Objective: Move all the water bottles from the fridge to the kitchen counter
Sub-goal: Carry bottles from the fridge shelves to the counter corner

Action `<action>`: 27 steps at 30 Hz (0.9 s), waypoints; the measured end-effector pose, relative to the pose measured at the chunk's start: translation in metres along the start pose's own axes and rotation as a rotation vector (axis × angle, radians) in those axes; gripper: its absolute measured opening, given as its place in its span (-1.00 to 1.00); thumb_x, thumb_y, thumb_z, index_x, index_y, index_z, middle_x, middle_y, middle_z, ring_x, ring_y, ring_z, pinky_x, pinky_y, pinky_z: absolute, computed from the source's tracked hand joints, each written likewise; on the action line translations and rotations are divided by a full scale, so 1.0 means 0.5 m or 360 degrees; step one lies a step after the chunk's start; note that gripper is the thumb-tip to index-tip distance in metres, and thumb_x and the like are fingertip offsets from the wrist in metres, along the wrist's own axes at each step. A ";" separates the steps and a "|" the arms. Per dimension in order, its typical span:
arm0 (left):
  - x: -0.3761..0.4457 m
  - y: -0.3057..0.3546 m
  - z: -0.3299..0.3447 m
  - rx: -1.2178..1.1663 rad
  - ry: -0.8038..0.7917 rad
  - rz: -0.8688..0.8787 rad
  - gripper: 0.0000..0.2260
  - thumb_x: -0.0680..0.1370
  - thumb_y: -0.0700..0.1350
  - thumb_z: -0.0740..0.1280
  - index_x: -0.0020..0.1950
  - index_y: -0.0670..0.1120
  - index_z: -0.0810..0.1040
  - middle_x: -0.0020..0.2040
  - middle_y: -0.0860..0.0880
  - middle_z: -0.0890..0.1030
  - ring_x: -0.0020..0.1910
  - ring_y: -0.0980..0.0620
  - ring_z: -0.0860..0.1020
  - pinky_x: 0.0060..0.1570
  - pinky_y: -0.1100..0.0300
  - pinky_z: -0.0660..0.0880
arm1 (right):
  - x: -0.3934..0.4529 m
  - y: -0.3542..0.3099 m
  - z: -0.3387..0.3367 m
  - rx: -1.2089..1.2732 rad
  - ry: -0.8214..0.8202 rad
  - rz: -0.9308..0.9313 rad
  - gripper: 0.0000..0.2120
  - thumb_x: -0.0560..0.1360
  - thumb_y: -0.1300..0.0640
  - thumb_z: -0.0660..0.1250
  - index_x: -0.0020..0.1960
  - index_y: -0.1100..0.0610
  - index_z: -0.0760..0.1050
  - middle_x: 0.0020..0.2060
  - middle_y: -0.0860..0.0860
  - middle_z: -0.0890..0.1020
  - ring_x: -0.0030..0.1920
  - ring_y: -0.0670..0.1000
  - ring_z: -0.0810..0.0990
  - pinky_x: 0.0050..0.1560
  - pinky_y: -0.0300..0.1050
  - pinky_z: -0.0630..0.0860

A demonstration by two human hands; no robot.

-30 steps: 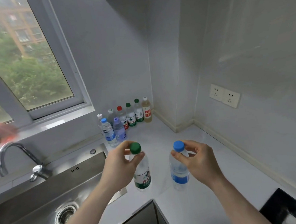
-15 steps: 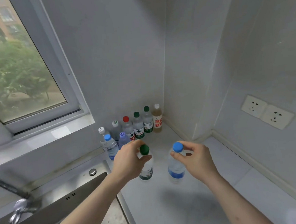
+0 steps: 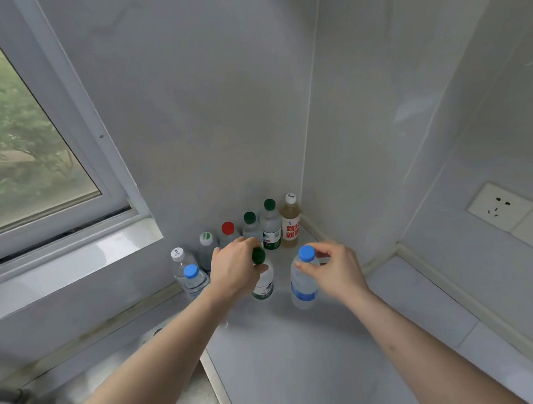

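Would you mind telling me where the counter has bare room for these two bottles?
Bare counter lies in front of both held bottles, between the sink edge and the right wall. The back corner is crowded: a bottle row lines the wall.

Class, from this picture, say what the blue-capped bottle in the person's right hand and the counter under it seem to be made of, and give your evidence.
Blue-capped bottle: probably thin clear plastic; the counter shows through its body, and the cap looks like opaque matte plastic. Counter: likely polished stone or a stone-look composite; pale grey, smooth, faintly glossy. The picture cannot settle which.
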State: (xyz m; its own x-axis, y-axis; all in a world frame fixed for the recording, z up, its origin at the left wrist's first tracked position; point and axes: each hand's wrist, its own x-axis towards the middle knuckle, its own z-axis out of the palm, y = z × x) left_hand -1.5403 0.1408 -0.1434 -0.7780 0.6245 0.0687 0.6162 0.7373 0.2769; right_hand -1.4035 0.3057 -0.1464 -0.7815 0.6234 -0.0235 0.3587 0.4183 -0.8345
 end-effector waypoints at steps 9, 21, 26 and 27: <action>0.084 -0.026 0.018 0.0069 -0.0097 -0.0068 -0.78 0.46 0.09 0.53 -0.01 0.06 0.58 -0.09 0.08 0.61 -0.11 -0.03 0.50 0.04 0.02 0.36 | 0.101 0.009 0.061 -0.0012 -0.0001 0.0131 -0.64 0.42 0.02 0.61 0.20 0.00 0.69 0.11 -0.07 0.68 0.12 -0.04 0.62 0.07 -0.17 0.50; 0.128 -0.067 0.060 0.0141 -0.0158 -0.0226 -0.91 0.47 -0.04 0.44 -0.11 0.05 0.54 -0.16 0.04 0.52 -0.13 -0.07 0.50 0.07 0.00 0.34 | 0.192 0.014 0.162 0.0024 -0.0115 0.0211 -0.61 0.47 0.11 0.58 0.27 0.03 0.64 0.18 -0.05 0.66 0.15 -0.02 0.57 0.11 -0.13 0.48; 0.140 -0.077 0.062 0.0153 -0.0147 -0.0268 -0.87 0.46 0.00 0.42 -0.14 0.08 0.47 -0.15 0.03 0.51 -0.18 -0.06 0.43 0.12 0.00 0.32 | 0.212 0.017 0.197 0.0035 -0.0160 0.0229 -0.60 0.47 0.12 0.57 0.29 0.04 0.63 0.21 -0.04 0.67 0.23 0.02 0.59 0.14 -0.13 0.47; 0.140 -0.081 0.064 0.0159 -0.0142 -0.0258 -0.88 0.46 0.01 0.42 -0.11 0.07 0.49 -0.15 0.04 0.52 -0.18 -0.06 0.42 0.13 -0.01 0.33 | 0.215 0.019 0.203 0.0030 -0.0173 0.0230 -0.60 0.48 0.12 0.56 0.30 0.03 0.62 0.22 -0.04 0.66 0.25 0.02 0.59 0.15 -0.13 0.48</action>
State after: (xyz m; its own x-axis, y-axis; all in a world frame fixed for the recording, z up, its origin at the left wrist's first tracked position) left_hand -1.6158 0.1630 -0.1804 -0.8570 0.5124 -0.0553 0.4961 0.8492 0.1809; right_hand -1.5359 0.3094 -0.2129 -0.7735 0.6006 -0.2025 0.4625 0.3164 -0.8283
